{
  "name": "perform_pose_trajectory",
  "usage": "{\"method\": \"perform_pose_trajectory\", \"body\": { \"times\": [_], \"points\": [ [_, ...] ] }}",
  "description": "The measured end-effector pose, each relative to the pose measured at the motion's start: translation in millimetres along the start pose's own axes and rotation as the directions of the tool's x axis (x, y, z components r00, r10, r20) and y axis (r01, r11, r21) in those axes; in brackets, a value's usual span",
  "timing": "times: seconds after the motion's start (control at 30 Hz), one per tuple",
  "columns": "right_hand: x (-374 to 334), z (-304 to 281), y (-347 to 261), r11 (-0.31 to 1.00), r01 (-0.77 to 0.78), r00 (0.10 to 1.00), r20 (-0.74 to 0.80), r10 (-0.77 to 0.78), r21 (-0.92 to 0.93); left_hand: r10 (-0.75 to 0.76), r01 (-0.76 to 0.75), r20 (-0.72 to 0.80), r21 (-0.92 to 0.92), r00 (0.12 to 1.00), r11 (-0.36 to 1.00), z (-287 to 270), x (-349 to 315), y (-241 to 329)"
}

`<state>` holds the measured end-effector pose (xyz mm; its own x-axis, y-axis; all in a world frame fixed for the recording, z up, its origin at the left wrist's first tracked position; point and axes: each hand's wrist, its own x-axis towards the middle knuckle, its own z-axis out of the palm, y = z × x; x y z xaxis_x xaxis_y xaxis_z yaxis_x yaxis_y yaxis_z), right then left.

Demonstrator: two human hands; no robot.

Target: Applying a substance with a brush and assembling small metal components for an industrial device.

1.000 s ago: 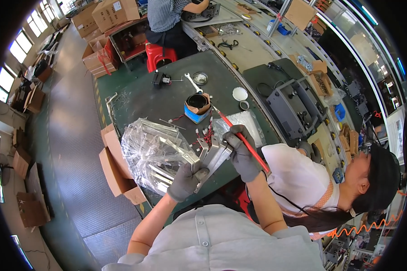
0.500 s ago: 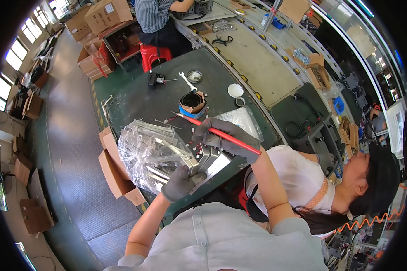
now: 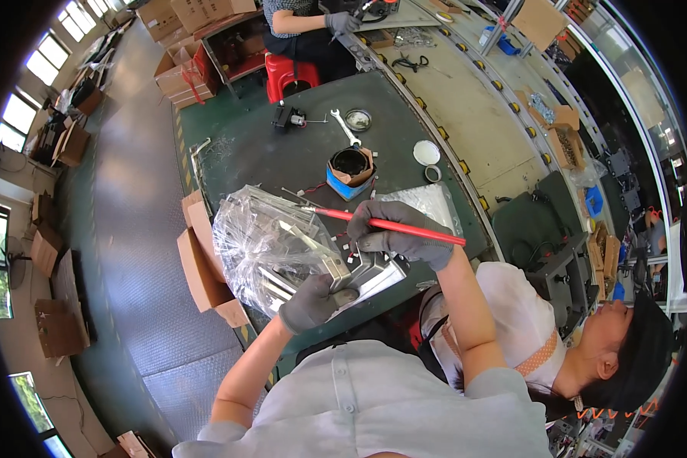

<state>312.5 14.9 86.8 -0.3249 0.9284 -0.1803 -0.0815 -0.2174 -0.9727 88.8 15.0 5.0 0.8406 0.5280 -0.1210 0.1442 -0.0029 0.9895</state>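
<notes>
My gloved left hand [image 3: 317, 303] is closed around the near end of a silver metal bracket [image 3: 337, 269] at the table's near edge. Between the fingers of my gloved right hand [image 3: 408, 231] is a slim red-handled brush [image 3: 420, 228]. Its tip points left, above a clear plastic bag [image 3: 240, 229] of metal pieces. More silver metal parts [image 3: 378, 269] lie just under my right hand, which partly covers them. Small white connectors on red and black wires are scattered there. Beyond the brush stands an open can of dark stuff [image 3: 349, 162] in a blue and brown carton.
On the dark table [image 3: 282, 153] lie a wrench [image 3: 345, 128], a round tin [image 3: 357, 119], a white lid [image 3: 426, 153], a tape roll [image 3: 433, 173] and a small black device [image 3: 288, 117]. A person [image 3: 504, 320] sits close at right. Cardboard flaps [image 3: 198, 259] stand at left.
The whole view has shifted. My right hand has drawn the brush tip away from the can, toward the bag and bracket. At the back, a co-worker's gloved hand has come into view.
</notes>
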Motion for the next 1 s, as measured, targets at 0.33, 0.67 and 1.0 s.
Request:
{"method": "perform_pose_trajectory", "body": {
  "times": [0.33, 0.67, 1.0],
  "points": [
    [31.4, -0.2, -16.8, 0.961, -0.066, 0.966, 0.223, 0.128, -0.267, -0.124, 0.099, 0.089, 0.238, 0.988, 0.966, -9.6, 20.7, 25.0],
    [40.1, -17.3, 3.4, 0.998, 0.001, 0.974, 0.228, -0.014, 0.055, -0.059, 0.050, 0.074, 0.128, 0.995, 0.991, -8.6, 34.6, 24.5],
    [50.6, -25.8, 9.0, 0.987, -0.071, 0.966, 0.256, 0.032, 0.146, -0.007, 0.001, 0.037, 0.146, 0.999, 0.989, -11.9, 40.1, 7.2]
  ]
}}
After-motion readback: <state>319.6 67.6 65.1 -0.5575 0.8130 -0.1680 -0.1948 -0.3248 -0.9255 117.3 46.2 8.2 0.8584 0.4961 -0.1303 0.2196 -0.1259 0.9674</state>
